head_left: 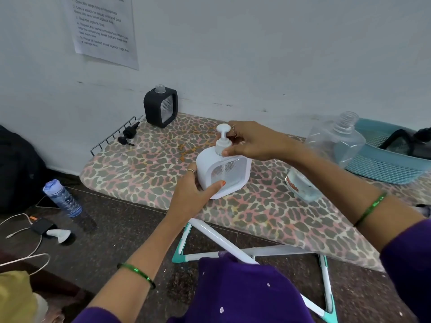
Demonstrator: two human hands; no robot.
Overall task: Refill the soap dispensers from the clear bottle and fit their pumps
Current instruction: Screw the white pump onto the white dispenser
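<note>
The white soap dispenser (224,176) sits tilted on the leopard-print ironing board (149,164), near its front edge, and the person has both hands on it. The left hand (193,192) wraps the lower left corner of the body, thumb across the clear front window, a firm grip clamped on the shell. The right hand (251,142) comes in from above, fingers pinched round the collar of the white pump (223,138), which stands in the neck; this looks like the screwing-down step, though how far the thread has seated cannot be told. With liquid inside, the dispenser should feel fairly heavy and bottom-weighted, its smooth plastic likely slick if any soap has run down, so the rigid frame edges are the place to hold, not the window. The pump collar is the part to turn; the thin plunger stem would probably flex or depress if gripped. Further back by the wall stands the black dispenser (161,107), neck open, its black pump (127,135) lying apart on the board beside the wire rest (112,134). The clear bottle (335,141) lies uncapped to the right, resting against a blue basket (382,164), behind the right forearm.
</note>
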